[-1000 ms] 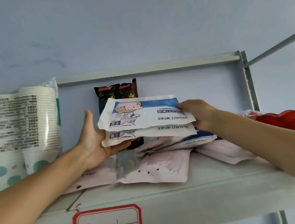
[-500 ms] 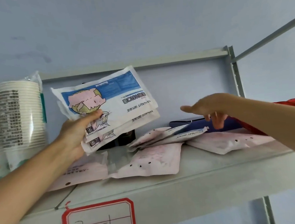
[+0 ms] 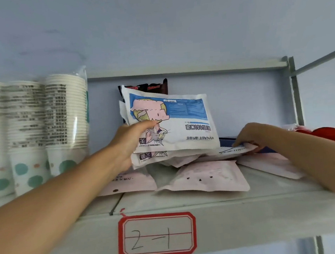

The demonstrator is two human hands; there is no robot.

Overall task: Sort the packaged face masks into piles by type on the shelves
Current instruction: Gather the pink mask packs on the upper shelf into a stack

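White paper cups [image 3: 31,136] stand in sleeved stacks at the left of the grey metal shelf [image 3: 211,222], which carries a red-framed label [image 3: 157,237] reading 2-1, under a pale blue wall. Pink mask packs [image 3: 205,177] lie flat on the shelf. The left hand [image 3: 127,144] holds two blue-and-white cartoon mask packs [image 3: 174,122] tilted up, thumb on the front, fingers hidden behind. The right hand [image 3: 248,138] pinches another white pack [image 3: 233,150] lying atop the heap.
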